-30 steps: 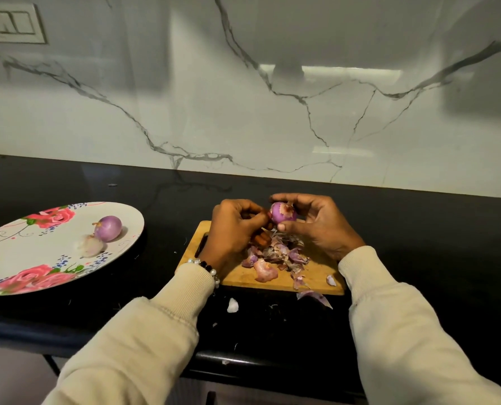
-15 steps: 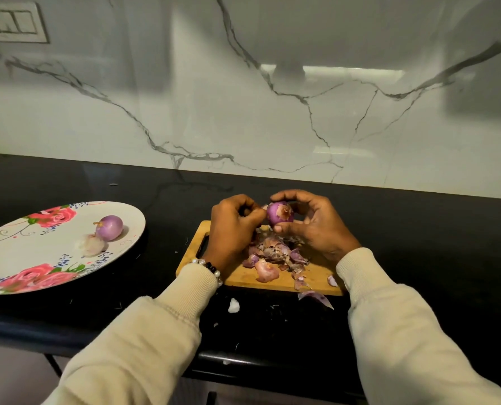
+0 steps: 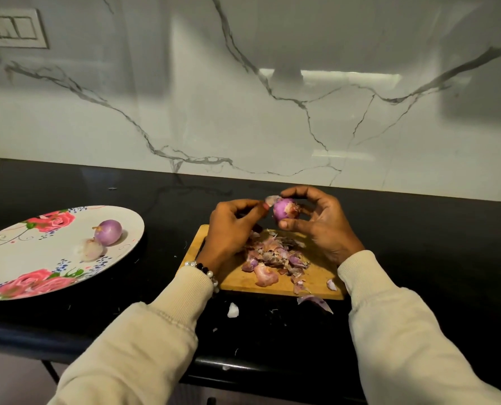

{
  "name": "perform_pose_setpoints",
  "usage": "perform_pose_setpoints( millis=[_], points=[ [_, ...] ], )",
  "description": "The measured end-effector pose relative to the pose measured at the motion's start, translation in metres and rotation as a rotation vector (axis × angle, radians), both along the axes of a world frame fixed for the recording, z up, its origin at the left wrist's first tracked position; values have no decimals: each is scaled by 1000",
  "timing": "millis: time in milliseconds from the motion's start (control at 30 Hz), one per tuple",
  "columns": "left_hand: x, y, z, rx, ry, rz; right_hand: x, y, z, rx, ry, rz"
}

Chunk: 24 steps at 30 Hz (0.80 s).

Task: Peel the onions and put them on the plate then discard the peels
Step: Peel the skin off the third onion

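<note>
My right hand grips a small purple onion above the far edge of a wooden cutting board. My left hand pinches a pale strip of peel at the onion's upper left side. A heap of purple and brown peels lies on the board below both hands. On the left, a flowered white plate holds a peeled purple onion and a paler, whitish one touching it.
The board sits on a black counter against a white marble wall. Stray peel bits lie off the board near the front edge: a white scrap and a purple piece. A switch panel is on the wall at top left.
Both hands have lifted the onion slightly higher above the board. The left fingers have moved from the onion's lower left up to its top, pulling a pale strip of peel away.
</note>
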<state>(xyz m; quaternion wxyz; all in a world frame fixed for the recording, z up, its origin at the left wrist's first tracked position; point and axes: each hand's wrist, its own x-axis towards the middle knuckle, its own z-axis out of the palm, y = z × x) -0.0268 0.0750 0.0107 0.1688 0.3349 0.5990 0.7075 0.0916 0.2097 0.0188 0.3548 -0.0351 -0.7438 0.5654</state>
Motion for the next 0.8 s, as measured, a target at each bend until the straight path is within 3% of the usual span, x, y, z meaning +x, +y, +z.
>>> perform_pose_setpoints(
  millis=[67, 233, 633, 800],
  points=[
    [7, -4, 4, -8, -28, -122, 0, 0, -1, 18, -21, 1],
    [7, -3, 2, -32, -6, -109, -1, -3, -2, 28, -71, 15],
    [4, 1, -5, -30, 65, 35, -3, -6, -3, 21, -63, -9],
    [-9, 5, -7, -178, 120, 247, 0, -3, 1, -51, 3, -7]
  ],
)
